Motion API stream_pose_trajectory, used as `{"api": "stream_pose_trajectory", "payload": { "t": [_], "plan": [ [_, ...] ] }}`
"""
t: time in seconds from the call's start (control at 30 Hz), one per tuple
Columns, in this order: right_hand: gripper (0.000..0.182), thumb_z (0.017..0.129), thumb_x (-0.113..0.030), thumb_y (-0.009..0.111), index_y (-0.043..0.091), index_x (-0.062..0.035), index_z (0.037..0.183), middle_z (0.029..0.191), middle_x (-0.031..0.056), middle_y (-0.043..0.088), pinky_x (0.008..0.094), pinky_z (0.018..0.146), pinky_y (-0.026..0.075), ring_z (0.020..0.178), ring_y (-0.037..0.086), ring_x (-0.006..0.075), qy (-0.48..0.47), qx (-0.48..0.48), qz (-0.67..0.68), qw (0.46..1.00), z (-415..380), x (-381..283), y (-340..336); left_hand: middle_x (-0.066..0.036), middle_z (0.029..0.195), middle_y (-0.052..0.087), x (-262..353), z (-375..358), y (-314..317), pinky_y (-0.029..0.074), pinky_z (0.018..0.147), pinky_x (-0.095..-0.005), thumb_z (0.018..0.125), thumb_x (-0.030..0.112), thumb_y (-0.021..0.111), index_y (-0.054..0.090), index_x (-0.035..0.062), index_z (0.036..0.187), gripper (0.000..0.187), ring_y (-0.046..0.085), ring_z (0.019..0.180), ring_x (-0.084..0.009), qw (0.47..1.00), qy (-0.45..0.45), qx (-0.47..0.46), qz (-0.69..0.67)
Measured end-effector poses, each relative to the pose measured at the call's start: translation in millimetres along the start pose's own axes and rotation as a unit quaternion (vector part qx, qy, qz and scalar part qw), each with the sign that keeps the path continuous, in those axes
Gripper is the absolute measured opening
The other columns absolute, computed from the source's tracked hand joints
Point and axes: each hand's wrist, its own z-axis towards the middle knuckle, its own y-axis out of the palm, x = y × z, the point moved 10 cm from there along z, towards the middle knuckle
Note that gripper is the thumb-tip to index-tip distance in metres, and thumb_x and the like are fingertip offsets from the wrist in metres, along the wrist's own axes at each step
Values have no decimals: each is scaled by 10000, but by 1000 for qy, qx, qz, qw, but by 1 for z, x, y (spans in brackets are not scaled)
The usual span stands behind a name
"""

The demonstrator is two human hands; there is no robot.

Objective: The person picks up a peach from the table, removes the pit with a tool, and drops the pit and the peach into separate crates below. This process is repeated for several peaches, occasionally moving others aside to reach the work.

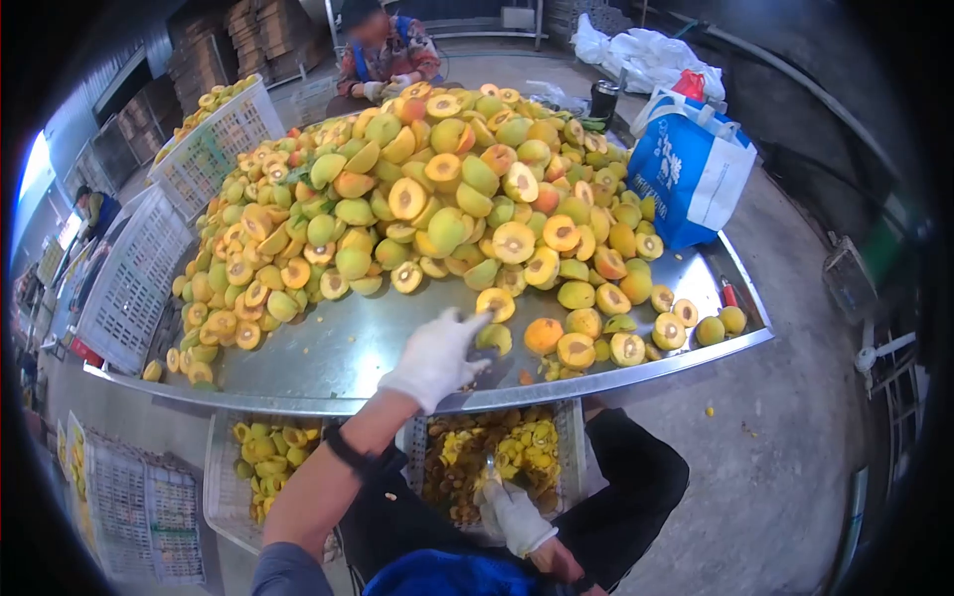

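My left hand point(437, 360), in a white glove, reaches over the front of the metal table point(348, 363). Its fingers are apart, with the index fingertip right at a halved peach point(495, 305) that shows its cut face. Just below that lies a greenish peach half point(494, 338). Low over a crate of yellow peach scraps point(532, 447), my gloved right hand point(517, 515) is closed around a small hand tool point(489, 463); only its shiny metal end shows. A large heap of halved peaches point(397, 199) covers most of the table.
A white crate point(221, 497) with peach pieces stands below the table's front edge. More crates point(139, 278) line the left side. A blue-and-white bag point(686, 169), a dark cup point(603, 101) and a red-handled tool point(728, 293) sit at the right. Across the heap sits a person point(388, 55).
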Motion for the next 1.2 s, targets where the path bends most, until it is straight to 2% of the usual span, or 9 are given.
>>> {"api": "stream_pose_trajectory", "payload": {
  "t": [0.17, 0.3, 0.43, 0.47, 0.53, 0.57, 0.63, 0.8, 1.2],
  "plan": [
    [305, 992, -337, 512, 612, -59, 913, 659, -7, 537, 242, 446, 352, 479, 450, 88, -3, 16, 20, 1000, -7, -1, -16, -208, 1126, 598, 15, 41, 57, 518, 853, -420, 771, 203, 749, 568, 165, 1261, 524, 620, 983, -380, 988, 60, -127, 61],
    [285, 996, -323, 504, 600, -61, 936, 664, -24, 523, 234, 452, 355, 495, 453, 72, -91, 32, -3, 995, -20, -36, -16, -155, 1199, 595, 10, 5, 15, 508, 914, -353, 794, 135, 721, 536, 84, 1283, 525, 622, 1063, -266, 970, 106, -8, -218],
    [254, 999, -282, 475, 577, -63, 920, 642, -32, 513, 232, 471, 369, 520, 468, 67, -231, 14, -51, 972, -38, -95, 11, -101, 1154, 605, -7, -64, 26, 485, 901, -283, 938, 156, 556, 515, 29, 1276, 363, 568, 1059, -151, 635, -57, -19, -770],
    [245, 997, -268, 470, 571, -61, 913, 635, -27, 512, 236, 478, 374, 525, 472, 69, -264, 15, -117, 957, -41, -108, 20, -85, 1146, 588, -10, -77, 18, 494, 890, -286, 942, 168, 554, 523, 37, 1245, 331, 562, 1047, -133, 808, 6, 63, -585],
    [224, 989, -242, 468, 560, -56, 903, 622, -15, 508, 247, 488, 380, 532, 477, 73, -295, 16, -192, 936, -51, -125, 37, -126, 1096, 621, -13, -99, 24, 515, 852, -312, 981, 255, 548, 487, 54, 1193, 299, 604, 991, -187, 823, -36, 128, -553],
    [213, 984, -230, 470, 555, -54, 900, 615, -9, 504, 253, 491, 382, 534, 478, 76, -294, 17, -203, 934, -59, -133, 46, -110, 1047, 621, -15, -104, 45, 510, 837, -294, 988, 232, 538, 490, 57, 1169, 256, 600, 964, -176, 681, -86, 92, -721],
    [266, 948, -244, 539, 577, -21, 1088, 698, 134, 598, 351, 592, 474, 606, 594, 218, -234, 14, -233, 944, -61, -132, 50, -124, 1065, 621, -18, -111, 52, 511, 849, -304, 1000, 257, 507, 491, 51, 1181, 275, 603, 980, -189, 655, -76, 127, -742],
    [192, 951, -205, 526, 582, -32, 1011, 674, 83, 564, 336, 574, 456, 597, 560, 174, -295, 17, -220, 930, -48, -119, 54, -157, 1126, 616, 3, -116, 47, 505, 899, -352, 1010, 278, 467, 536, -3, 1225, 361, 606, 1042, -240, 532, -61, 99, -839],
    [223, 960, -180, 494, 599, 12, 1002, 806, 187, 636, 406, 669, 477, 718, 605, 347, -350, 61, -296, 887, -41, -114, 53, -100, 1114, 634, -11, -128, 85, 525, 849, -286, 958, 144, 564, 534, -12, 1272, 351, 636, 970, -168, 604, -138, 117, -776]
  ]
}}
